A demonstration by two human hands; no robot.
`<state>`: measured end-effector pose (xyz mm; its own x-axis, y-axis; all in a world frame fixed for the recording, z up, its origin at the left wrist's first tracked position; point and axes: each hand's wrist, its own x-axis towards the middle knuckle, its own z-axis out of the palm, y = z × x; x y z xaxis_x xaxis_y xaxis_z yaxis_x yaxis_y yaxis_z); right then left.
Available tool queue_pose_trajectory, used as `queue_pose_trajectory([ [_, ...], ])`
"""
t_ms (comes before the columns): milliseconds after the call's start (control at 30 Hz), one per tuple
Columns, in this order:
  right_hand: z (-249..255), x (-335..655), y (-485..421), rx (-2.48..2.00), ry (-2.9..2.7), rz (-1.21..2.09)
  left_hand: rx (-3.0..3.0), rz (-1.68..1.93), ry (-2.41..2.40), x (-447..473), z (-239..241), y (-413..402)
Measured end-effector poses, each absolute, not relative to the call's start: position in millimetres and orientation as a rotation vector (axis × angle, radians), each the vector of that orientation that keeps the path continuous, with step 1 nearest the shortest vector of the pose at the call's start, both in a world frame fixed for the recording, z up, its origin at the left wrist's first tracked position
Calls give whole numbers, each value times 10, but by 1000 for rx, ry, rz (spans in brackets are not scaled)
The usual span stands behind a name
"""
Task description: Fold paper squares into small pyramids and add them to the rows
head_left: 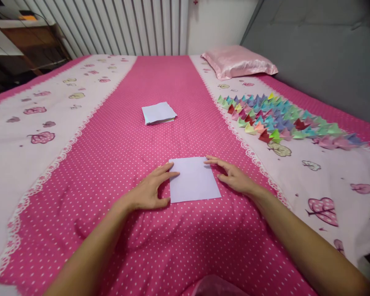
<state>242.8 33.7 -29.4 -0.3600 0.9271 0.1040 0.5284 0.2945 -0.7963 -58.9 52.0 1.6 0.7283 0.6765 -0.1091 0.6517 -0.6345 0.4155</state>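
A pale lilac square sheet of paper (193,179) lies flat on the pink dotted bedspread (120,156) in front of me. My left hand (151,188) rests at the sheet's left edge, fingers stretched out and touching it. My right hand (232,174) lies at the sheet's right edge, fingers spread, fingertips on its upper right corner. Neither hand grips anything.
A small stack of paper sheets (158,113) lies farther up the bed. Rows of several folded coloured paper shapes (274,117) cover the white strip at the right. A pink satin pillow (239,61) sits by the grey headboard (320,57). A wooden shelf (31,41) stands at the far left.
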Motion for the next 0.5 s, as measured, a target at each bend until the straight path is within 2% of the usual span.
queue_pose_trajectory([
  [500, -298, 2374, 348, -1395, -1986, 869, 2493, 267, 1060, -571, -59, 544],
])
